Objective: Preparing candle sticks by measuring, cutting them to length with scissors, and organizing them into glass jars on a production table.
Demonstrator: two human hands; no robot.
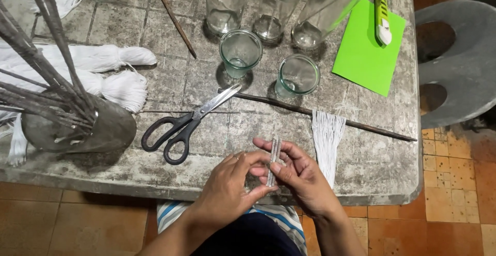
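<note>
Short bundle of thin grey sticks [273,160], upright, held over the near table edge [361,183] between both hands. Right hand [305,176] pinches the bundle, thumb on the lower part, fingers behind it. Left hand [230,183] pinches too, fingertips pressed together on the bundle's lower end, touching the right thumb. Whether thread is wrapped on it, cannot tell.

Just right of the right hand: white strings [327,137], cut lengths lying side by side, upper ends at a long dark stick [330,117] lying across the table. Left of the hands: black-handled scissors [188,124], blades slightly apart, pointing up-right. Beyond: two short glasses [268,65], behind them three tall glasses [268,5]. Right: green paper [364,54] with a green-white cutter [382,14] across its top edge. Far left: glass jar [77,127] full of dark sticks, white yarn skeins [111,72] beside it. Another thin stick [173,16] lies upper middle. Grey chair [460,54] right of the table. Tiled orange floor below.
</note>
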